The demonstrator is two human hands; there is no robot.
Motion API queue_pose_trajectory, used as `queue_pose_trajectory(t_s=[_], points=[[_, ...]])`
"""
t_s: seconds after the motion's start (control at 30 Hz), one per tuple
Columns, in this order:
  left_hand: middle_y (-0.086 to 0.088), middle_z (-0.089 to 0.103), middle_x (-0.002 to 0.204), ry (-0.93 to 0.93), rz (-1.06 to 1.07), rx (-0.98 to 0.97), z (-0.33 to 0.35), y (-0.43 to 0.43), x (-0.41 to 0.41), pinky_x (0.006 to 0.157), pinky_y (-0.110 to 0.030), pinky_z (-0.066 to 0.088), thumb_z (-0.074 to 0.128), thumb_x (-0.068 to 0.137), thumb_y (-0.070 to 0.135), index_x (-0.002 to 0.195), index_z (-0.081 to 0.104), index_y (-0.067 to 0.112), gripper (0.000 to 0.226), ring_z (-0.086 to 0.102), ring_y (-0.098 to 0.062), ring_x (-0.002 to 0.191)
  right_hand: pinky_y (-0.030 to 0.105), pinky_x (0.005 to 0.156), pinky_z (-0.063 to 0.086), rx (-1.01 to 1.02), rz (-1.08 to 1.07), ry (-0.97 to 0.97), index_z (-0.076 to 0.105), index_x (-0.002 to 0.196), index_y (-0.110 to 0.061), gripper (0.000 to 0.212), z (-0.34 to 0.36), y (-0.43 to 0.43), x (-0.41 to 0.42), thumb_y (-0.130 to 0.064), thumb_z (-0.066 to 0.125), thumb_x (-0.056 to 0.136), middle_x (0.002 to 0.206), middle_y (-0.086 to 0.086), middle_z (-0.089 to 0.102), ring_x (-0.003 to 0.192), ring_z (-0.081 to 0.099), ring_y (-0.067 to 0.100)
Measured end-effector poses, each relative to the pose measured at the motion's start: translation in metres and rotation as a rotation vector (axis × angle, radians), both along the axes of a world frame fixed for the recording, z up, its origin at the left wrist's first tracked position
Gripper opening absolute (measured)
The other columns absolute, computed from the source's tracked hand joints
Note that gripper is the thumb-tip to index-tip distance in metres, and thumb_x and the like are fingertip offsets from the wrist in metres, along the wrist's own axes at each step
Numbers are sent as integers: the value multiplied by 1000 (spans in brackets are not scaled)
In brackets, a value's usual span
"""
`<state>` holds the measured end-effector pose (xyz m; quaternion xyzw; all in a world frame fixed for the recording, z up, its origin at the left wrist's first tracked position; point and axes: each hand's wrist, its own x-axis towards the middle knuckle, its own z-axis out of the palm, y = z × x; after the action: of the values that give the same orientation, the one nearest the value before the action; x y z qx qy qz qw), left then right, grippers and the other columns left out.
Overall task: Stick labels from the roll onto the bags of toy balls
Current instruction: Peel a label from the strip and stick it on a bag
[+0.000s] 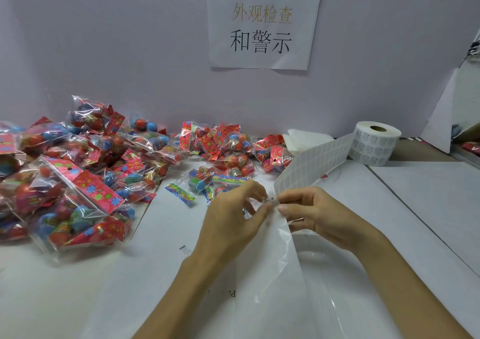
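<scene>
- Closest to where I stand, a clear glossy film [280, 286] trails down from the hands toward the near edge of the surface [65, 299]. I cannot tell whether it is spent backing or an empty bag.
- Just above it, in front and to the left of the roll [375, 144], both hands meet. The right hand [314, 214] has its fingers curled, pinching the loose end of the strip [311, 164]. The left hand [233, 216] nips a small label [270, 200] at that end between thumb and fingertip.
- The strip runs taut-ish from the roll, which stands upright by the wall, down to the hands.
- The bags [78, 172] of toy balls lie heaped well to the left of the roll. A few loose ones sit just behind the left hand, none of them held.
- The label looks feather-light, thin and floppy, and likely to curl or stick to itself. I would lift it by one corner only, sticky side clear of skin.
- The bags look light, crinkly and slippery, lumpy over the balls. The flat printed card top seems the steadier place to hold and press.
</scene>
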<state>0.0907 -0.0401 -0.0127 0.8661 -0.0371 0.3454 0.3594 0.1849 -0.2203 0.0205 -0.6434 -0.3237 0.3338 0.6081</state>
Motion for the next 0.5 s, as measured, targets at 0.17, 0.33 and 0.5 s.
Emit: queue_pose_trajectory(t_s=[0.17, 0.33, 0.5], points=[[19, 71, 91, -1, -7, -15, 1, 0, -1, 63, -9, 45, 75, 91, 34, 96, 67, 26, 13, 66, -4, 72, 29, 75, 59, 23, -90, -10, 79, 96, -12, 14, 0, 2, 0, -13, 78, 82, 101, 16, 76, 91, 75, 27], [19, 70, 89, -6, -19, 5, 2, -1, -2, 61, -18, 50, 67, 91, 39, 93, 69, 27, 12, 66, -6, 74, 29, 72, 59, 31, -109, -33, 79, 89, -11, 7, 2, 2, -2, -15, 79, 83, 95, 17, 76, 86, 75, 29], [15, 71, 87, -8, -31, -24, 2, 1, 1, 63, -31, 54, 77, 87, 22, 88, 76, 24, 2, 65, -9, 74, 28, 70, 58, 13, -95, -65, 78, 80, -14, 3, 4, 2, -2, -12, 81, 80, 85, 12, 75, 80, 74, 25]])
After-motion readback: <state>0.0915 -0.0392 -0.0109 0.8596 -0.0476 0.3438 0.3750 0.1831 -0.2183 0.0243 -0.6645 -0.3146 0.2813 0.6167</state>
